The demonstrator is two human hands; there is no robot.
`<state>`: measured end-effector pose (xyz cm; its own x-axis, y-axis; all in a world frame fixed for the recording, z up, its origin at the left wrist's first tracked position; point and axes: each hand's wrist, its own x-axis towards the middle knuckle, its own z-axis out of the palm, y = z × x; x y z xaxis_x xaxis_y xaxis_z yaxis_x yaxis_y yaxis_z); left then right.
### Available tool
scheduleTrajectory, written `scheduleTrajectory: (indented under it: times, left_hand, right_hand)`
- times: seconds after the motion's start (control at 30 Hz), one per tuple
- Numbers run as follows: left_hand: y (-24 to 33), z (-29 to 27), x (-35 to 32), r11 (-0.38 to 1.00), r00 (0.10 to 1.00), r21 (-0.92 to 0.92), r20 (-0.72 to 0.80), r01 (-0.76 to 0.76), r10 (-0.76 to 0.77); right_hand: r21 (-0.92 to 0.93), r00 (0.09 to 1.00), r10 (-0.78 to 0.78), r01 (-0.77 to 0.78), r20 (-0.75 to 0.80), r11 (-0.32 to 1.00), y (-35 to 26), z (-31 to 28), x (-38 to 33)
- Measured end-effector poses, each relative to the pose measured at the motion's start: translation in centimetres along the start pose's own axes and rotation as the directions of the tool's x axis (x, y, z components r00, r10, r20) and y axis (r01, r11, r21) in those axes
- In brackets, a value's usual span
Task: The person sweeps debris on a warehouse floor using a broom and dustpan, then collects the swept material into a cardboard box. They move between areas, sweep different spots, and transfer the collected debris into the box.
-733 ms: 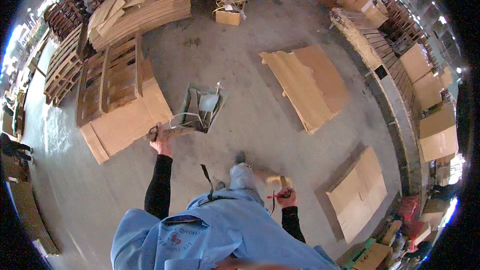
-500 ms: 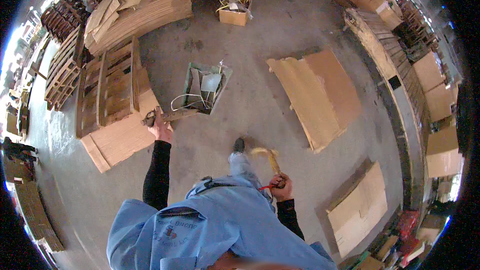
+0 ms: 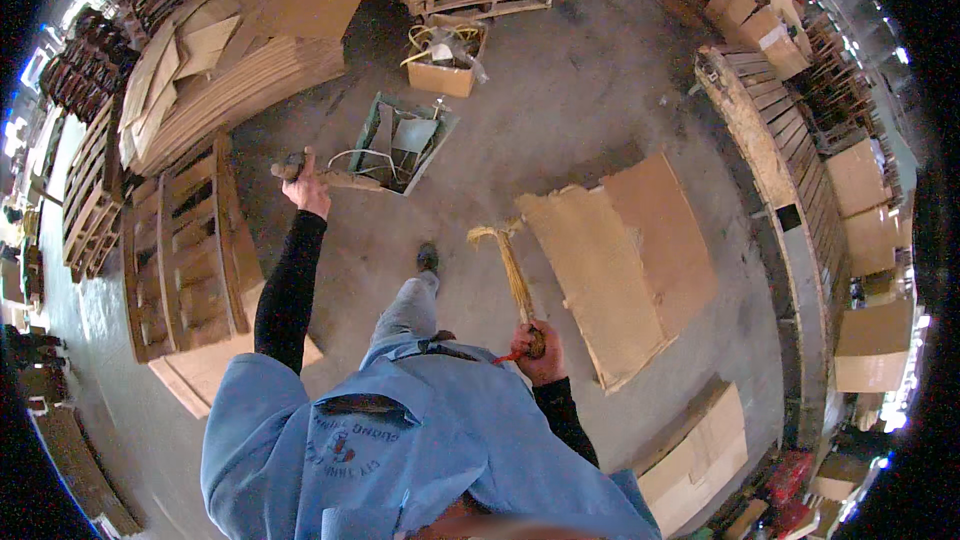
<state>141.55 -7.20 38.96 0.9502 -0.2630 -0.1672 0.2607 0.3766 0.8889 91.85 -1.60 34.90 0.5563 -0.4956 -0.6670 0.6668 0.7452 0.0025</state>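
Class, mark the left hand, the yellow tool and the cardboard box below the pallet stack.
Left hand [image 3: 310, 193]: head view, back of hand.
Yellow tool [image 3: 516, 278]: head view, mid-shaft.
Cardboard box [image 3: 440, 80]: head view, front wall.

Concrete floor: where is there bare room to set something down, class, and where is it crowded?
Bare concrete floor lies between the open box and the slatted platform, and between the green-edged tray and the torn cardboard sheet. The upper left is crowded with stacked cardboard and pallets.

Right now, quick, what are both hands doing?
Left hand: closed around a brown, wooden-looking piece.
Right hand: closed, holding a yellowish hammer-shaped tool by its handle, head pointing away from the body.
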Motion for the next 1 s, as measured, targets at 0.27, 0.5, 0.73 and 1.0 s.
scheduleTrajectory:
  times: [0.27,0.5,0.73,1.0]
  left_hand:
    - [-5.2,26.0,17.5,0.791,0.898,0.439,0.313,-0.426,0.31]
    - [-12.4,48.2,29.6,0.502,0.847,0.694,0.327,-0.516,0.42]
    - [-16.0,63.7,33.5,0.039,0.694,0.703,0.691,-0.71,0.201]
    - [-26.8,73.9,40.9,-0.168,0.457,0.436,0.882,-0.884,-0.116]
  right_hand:
    - [0.086,0.996,-0.085,0.087,-0.024,0.993,-9.2,13.7,9.3]
    - [0.123,0.993,-0.052,0.066,-0.11,0.99,-18.5,20.1,22.6]
    - [0.032,0.981,-0.161,0.166,-0.104,0.986,-31.1,29.3,31.6]
    - [-0.153,0.925,-0.349,0.327,-0.149,0.933,-38.4,39.8,36.1]
